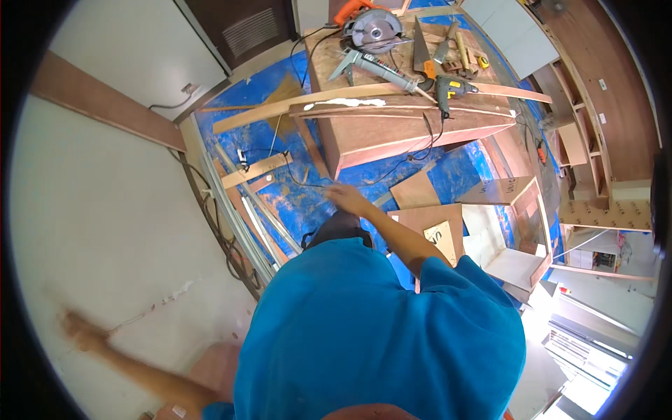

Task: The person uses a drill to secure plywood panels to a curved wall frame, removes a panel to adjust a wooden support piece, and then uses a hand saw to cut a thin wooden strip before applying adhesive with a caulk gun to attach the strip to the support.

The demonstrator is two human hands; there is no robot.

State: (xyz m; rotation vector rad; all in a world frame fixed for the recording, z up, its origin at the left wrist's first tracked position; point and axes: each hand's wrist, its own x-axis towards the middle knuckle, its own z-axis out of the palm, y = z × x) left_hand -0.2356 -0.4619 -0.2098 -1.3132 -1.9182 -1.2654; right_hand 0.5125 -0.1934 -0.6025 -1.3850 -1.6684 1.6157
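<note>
My left hand (85, 331) is stretched out to the far left, beside the pale wall panel (119, 217). Motion smears its fingers. In front of my dark trousers (336, 227), my right hand (348, 200) hangs over the blue floor sheet, its fingers loosely extended and nothing visible in them. Ahead stands a wooden box-like bench (413, 140). On it lie a caulking gun (381, 70), a drill (453, 87), a handsaw (421, 52), a circular saw (374, 31), a hammer (462, 50) and a yellow tape measure (483, 61). White paste (343, 103) streaks a wooden strip along the bench's near edge.
Long metal profiles (234, 203) and a cable (213, 224) run along the wall at left. Wood offcuts (255, 171) and a black power cord (301, 183) lie on the dusty blue sheet (294, 206). An open cabinet frame (518, 266) stands at right.
</note>
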